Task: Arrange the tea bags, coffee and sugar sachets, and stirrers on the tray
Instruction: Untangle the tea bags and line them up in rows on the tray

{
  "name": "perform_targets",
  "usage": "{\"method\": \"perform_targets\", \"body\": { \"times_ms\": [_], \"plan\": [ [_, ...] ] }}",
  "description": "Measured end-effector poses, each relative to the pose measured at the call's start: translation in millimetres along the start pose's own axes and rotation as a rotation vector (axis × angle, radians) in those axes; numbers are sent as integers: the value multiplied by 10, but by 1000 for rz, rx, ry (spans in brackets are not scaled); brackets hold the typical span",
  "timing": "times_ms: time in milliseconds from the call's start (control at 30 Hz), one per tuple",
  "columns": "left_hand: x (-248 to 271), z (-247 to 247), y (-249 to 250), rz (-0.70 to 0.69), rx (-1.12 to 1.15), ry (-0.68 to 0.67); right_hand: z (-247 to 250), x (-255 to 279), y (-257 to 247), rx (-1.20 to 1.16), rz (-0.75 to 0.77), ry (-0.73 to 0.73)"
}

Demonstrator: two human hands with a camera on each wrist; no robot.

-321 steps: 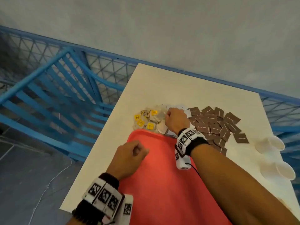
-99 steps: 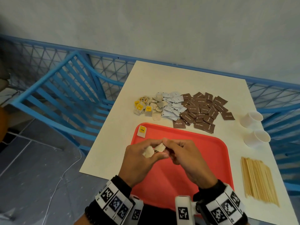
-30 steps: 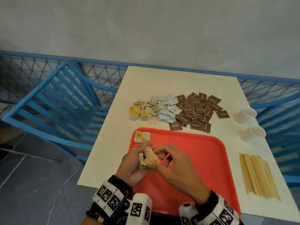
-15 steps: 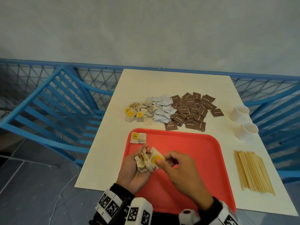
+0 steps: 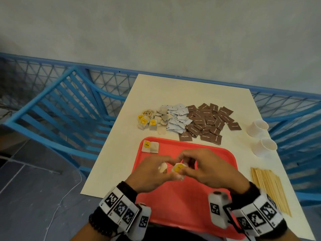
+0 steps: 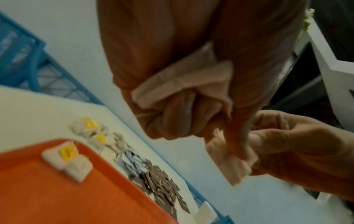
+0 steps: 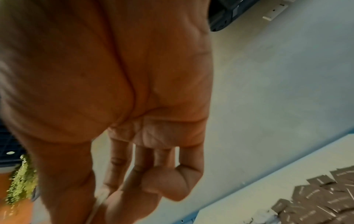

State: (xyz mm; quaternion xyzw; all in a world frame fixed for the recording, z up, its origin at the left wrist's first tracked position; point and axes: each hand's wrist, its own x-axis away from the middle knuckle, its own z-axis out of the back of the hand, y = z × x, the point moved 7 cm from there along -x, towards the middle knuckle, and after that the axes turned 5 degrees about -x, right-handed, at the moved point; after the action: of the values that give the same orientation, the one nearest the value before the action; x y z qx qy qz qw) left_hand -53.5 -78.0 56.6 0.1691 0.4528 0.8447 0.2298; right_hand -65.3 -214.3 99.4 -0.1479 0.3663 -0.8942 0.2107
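Both hands meet above the red tray (image 5: 194, 197). My left hand (image 5: 152, 171) grips a small bunch of beige tea bags (image 6: 184, 80). My right hand (image 5: 205, 169) pinches one tea bag with a yellow tag (image 5: 178, 168) next to the left fingers. Two tea bags (image 5: 150, 146) lie side by side in the tray's far left corner, also visible in the left wrist view as tea bags (image 6: 67, 160). Beyond the tray lie the tea bag pile (image 5: 149, 121), pale sachets (image 5: 177, 120) and brown sachets (image 5: 208, 121). Wooden stirrers (image 5: 269, 186) lie right of the tray.
Two white paper cups (image 5: 260, 136) stand at the table's right side, beyond the stirrers. A blue chair (image 5: 66, 115) stands left of the cream table (image 5: 173, 91), with blue mesh railing behind. The table's near left edge is close to the tray.
The left hand has turned palm-down and closed round its bunch of tea bags. The right hand has come in closer and now pinches the yellow-tagged bag against the left fingers.
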Motion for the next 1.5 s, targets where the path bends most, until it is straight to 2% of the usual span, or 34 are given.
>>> {"method": "perform_targets", "body": {
  "times_ms": [67,167,200,267,333,467,533,633,767,900,1000,1067,1100,1167,1233,1333,1500],
  "plan": [
    [17,-1,-46,-21,93,22,98,-35,-7,-92,-7,70],
    [71,26,-239,144,478,136,198,-62,136,-420,-93,316],
    [92,28,-300,186,580,158,113,-85,177,-523,-129,321],
    [111,4,-407,223,635,170,-179,-135,243,-639,-188,281],
    [134,-35,-545,252,566,177,-431,-186,372,-706,-262,296],
    [283,-38,-1018,441,440,294,-808,-489,848,-735,-456,320],
    [334,2,-1244,494,247,334,-908,-695,1159,-662,-546,355],
    [355,57,-1463,536,-15,315,-964,-981,1468,-590,-632,359],
    [375,98,-1636,559,-54,275,-875,-1292,1651,-513,-680,398],
    [359,138,-1675,556,-58,283,-868,-1358,1826,-412,-769,402],
    [256,188,-1648,534,-73,294,-821,-1312,1813,-314,-736,475],
    [141,182,-1629,518,-78,264,-787,-1294,1694,-217,-642,523],
    [71,161,-1618,516,-97,225,-808,-1312,1612,-154,-561,497],
    [-87,89,-1635,513,-189,134,-954,-1364,1467,20,-415,350],
    [-248,30,-1660,532,-358,25,-1080,-1381,1420,186,-343,237],
    [-410,48,-1712,585,-535,-74,-1109,-1365,1442,263,-336,199],
    [-454,43,-1780,609,-604,-128,-1111,-1322,1380,261,-360,195]
  ]
}}
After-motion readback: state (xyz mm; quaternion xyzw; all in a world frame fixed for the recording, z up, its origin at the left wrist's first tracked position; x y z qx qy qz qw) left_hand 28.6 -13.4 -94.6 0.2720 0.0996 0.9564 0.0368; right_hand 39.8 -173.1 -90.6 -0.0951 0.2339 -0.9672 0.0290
